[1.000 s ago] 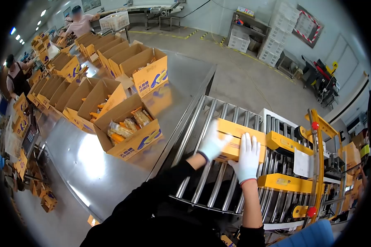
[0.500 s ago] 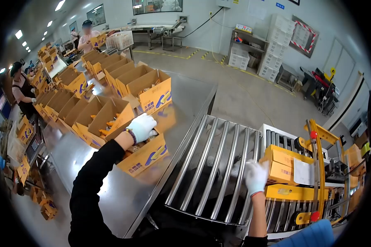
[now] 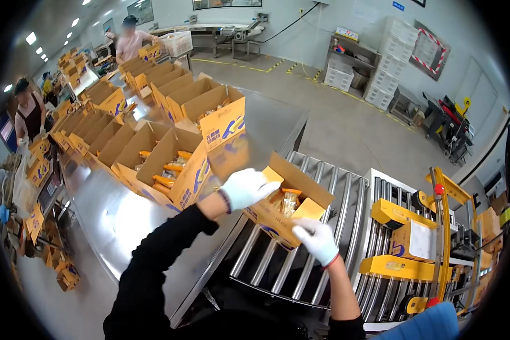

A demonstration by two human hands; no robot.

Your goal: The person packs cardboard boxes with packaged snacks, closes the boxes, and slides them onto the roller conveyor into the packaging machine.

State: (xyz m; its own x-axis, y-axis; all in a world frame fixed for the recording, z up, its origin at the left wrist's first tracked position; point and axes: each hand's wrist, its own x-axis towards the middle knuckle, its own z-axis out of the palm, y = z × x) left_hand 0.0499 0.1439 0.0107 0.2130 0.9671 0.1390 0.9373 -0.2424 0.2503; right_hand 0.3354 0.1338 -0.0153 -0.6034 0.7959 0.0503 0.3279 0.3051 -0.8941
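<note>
Right now, both gloved hands have hold of one open carton (image 3: 271, 220): the left hand (image 3: 245, 188) grips its end nearer the tabletop (image 3: 119, 221), and the right hand (image 3: 317, 241) clasps the near corner at the other end, by a flap. The carton is tilted above the metal rollers (image 3: 289, 271), though I can't tell whether its underside touches them. Wrapped packets (image 3: 289, 203) show inside. Over on the tabletop, more open boxes (image 3: 194, 177) stand packed in rows, while a box (image 3: 401, 238) sits between the yellow guides (image 3: 399, 267).
</note>
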